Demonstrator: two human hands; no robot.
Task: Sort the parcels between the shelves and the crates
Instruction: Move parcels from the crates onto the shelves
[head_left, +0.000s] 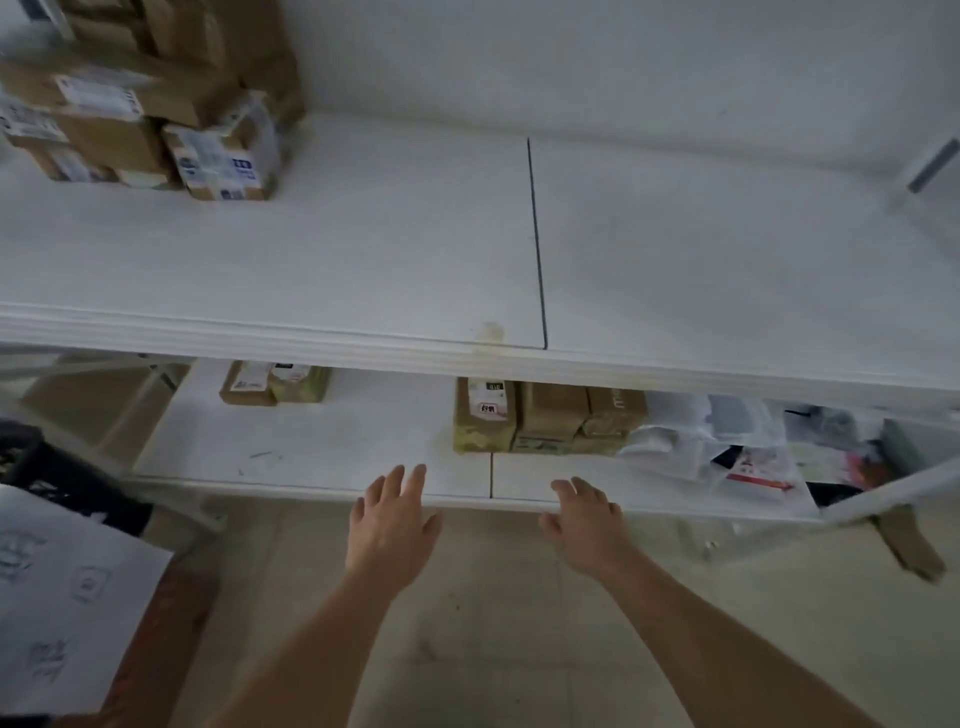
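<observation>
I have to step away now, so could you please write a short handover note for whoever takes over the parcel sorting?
Left hand: open, holding nothing, reaching toward the lower shelf.
Right hand: open, holding nothing, at that shelf's front edge.
Parcels: a stack of boxes on the upper shelf at far left; two small boxes, a cluster of boxes and plastic mailer bags on the lower shelf.
A dark crate stands at left.
Done: nothing in hand, progress unclear.
Left: probably pick from the lower shelf next.

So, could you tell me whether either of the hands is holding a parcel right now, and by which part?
Nothing is held: left hand and right hand are open, reaching toward the lower shelf.
</observation>
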